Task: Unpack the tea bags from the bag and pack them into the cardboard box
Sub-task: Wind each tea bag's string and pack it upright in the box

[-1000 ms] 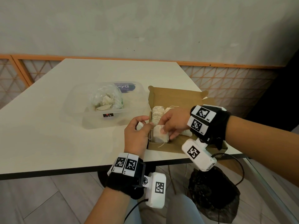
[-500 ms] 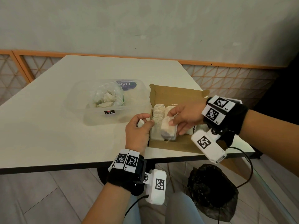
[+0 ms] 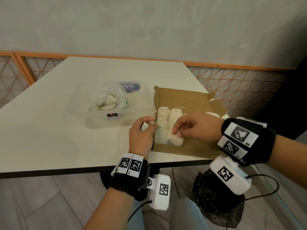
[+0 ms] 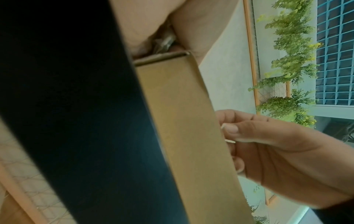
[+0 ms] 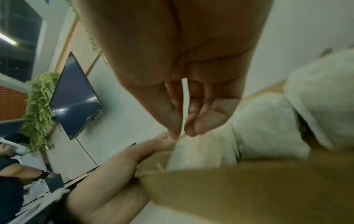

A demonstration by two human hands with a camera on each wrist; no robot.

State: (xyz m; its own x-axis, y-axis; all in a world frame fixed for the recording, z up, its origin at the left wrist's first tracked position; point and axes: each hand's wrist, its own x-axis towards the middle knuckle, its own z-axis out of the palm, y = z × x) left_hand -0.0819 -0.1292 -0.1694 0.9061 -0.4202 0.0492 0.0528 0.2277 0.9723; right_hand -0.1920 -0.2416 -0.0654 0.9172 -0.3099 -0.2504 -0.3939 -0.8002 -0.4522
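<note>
Table [image 3: 49, 133] edge nears cardboard box [image 3: 181, 149], hands [image 3: 196, 128] inside.

Light in the head view is dim, soft and even, with faint shadows on the pale rectangular table top [image 3: 69, 130] and wide-angle bending toward the edges. The left wrist view is brightest at 3 o'clock, while a dark out-of-focus band fills 9 o'clock. The right wrist view is blurred throughout, its close white tea bags [image 5: 268, 127] smeared.

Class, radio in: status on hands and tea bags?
Left hand grips one tea bag. Right hand presses second row in cardboard box. Nothing blocking.
</note>
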